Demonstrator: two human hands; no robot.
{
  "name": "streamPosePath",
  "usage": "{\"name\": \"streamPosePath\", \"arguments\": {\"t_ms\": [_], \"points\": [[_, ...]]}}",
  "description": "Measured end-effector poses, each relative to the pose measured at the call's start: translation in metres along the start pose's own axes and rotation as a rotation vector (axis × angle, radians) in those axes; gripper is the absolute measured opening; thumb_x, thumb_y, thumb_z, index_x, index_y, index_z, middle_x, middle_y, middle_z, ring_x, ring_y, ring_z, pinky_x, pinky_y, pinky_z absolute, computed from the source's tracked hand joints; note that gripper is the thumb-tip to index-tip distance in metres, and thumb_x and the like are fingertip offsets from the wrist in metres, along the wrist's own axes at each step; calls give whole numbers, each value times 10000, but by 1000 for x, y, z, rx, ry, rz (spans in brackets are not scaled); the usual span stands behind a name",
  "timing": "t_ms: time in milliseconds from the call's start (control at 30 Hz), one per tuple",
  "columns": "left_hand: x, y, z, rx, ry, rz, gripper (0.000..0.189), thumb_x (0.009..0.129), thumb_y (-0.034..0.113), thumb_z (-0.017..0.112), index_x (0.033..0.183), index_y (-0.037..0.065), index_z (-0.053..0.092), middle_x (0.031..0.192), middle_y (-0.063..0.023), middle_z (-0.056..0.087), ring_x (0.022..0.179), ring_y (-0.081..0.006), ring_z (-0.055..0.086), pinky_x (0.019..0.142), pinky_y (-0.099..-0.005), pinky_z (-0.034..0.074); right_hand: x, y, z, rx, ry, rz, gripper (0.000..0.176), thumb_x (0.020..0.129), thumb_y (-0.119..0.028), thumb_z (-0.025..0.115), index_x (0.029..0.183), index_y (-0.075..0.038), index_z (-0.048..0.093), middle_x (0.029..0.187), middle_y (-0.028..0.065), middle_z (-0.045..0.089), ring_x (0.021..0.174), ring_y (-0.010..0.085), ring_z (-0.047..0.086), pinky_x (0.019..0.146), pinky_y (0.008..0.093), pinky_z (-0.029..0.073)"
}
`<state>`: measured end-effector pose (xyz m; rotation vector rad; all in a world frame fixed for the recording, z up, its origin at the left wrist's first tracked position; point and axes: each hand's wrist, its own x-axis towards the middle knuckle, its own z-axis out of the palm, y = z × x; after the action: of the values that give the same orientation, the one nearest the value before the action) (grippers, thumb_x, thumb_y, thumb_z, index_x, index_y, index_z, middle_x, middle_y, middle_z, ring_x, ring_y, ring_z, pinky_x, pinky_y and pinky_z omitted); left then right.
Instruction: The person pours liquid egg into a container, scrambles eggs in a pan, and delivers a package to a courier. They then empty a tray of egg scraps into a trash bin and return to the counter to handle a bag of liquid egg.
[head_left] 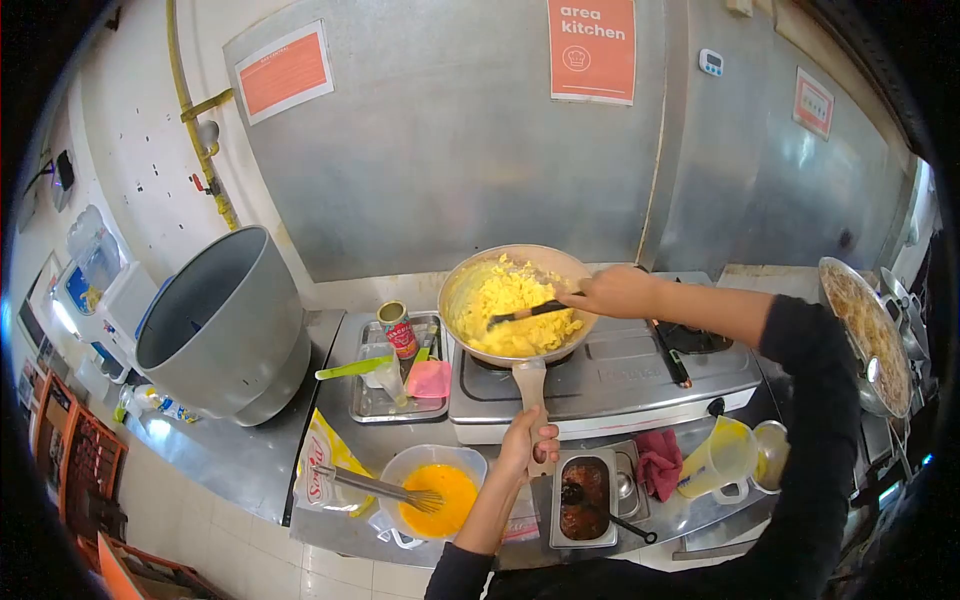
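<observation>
A frying pan (462, 262) sits on the left burner of the stove, its light handle pointing toward me. Scrambled eggs (510, 297) fill much of it, yellow and broken into lumps. My left hand (522, 443) is wrapped round the pan's handle. From the right, my right hand (607, 291) reaches over the pan, closed on a spatula (530, 312) with a dark shaft whose head lies in the eggs. Below and left of the pan, a clear plastic container (392, 470) holds beaten egg (440, 505) with a metal whisk (375, 487) resting in it.
A metal tray (370, 405) left of the stove (640, 385) carries a can (397, 330) and several utensils. Close to me stand a steel pan of red sauce (585, 490), a red cloth (658, 465) and a yellowish jug (720, 458). A large grey pot (230, 330) stands left.
</observation>
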<state>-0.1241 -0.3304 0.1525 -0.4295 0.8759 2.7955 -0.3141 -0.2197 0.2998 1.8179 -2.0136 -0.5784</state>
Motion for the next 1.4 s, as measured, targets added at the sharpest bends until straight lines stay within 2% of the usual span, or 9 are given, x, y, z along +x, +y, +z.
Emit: {"name": "streamPosePath", "arguments": {"t_ms": [267,333,533,767,933,1033,1167,1333,1400], "points": [[0,-1,1,-35,-8,-5,205,796,335,408,857,146,356,546,40,327,410,-66,318,401,-231,325,-41,-32,-89,76,-124,348,230,663,-81,483,882,-53,549,594,118,545,556,248,566,458,343,447],[-1,-3,0,-16,14,-14,205,796,334,408,863,147,356,544,39,327,410,-66,317,405,-233,326,-28,-58,-96,214,-417,202,193,658,-99,489,811,5,543,639,154,547,596,279,558,517,351,449],[-1,2,5,43,31,-27,191,793,337,412,824,162,344,547,41,338,414,-64,317,417,-234,335,88,-71,-17,424,-57,201,132,611,-100,517,677,-19,597,673,143,572,623,260,573,506,358,451],[1,-4,-1,3,17,-8,180,794,324,406,818,161,335,552,38,347,420,-63,322,417,-225,337,178,-10,9,335,-235,386,132,622,-138,533,698,-59,607,765,102,591,658,245,570,539,345,446],[3,-3,1,9,-9,25,221,799,335,395,862,136,322,557,34,348,423,-68,324,425,-232,343,150,22,-44,345,-665,323,156,627,-89,456,603,26,559,583,145,551,472,230,531,435,328,421],[3,-3,1,-12,-6,18,234,805,341,383,887,130,322,559,32,345,423,-71,320,431,-243,348,97,-27,-111,424,-593,355,180,599,-51,438,660,55,570,612,175,557,512,258,552,450,349,434],[2,-1,2,12,-6,-16,194,815,333,369,839,155,296,560,27,337,425,-71,316,431,-241,341,98,-62,-59,339,-249,114,124,609,-82,503,628,9,584,622,149,564,516,261,547,498,345,444],[1,1,2,25,-6,-32,165,816,311,364,816,171,278,559,27,335,427,-79,315,435,-251,334,131,-32,-13,483,-190,404,155,596,-54,473,653,50,574,606,185,552,550,262,560,499,364,440],[1,-1,-1,24,-11,-35,163,816,308,364,814,171,275,559,27,338,427,-79,315,435,-253,335,135,-10,-22,508,-563,353,156,606,-56,451,597,60,555,542,159,534,479,236,540,458,345,433]]}}
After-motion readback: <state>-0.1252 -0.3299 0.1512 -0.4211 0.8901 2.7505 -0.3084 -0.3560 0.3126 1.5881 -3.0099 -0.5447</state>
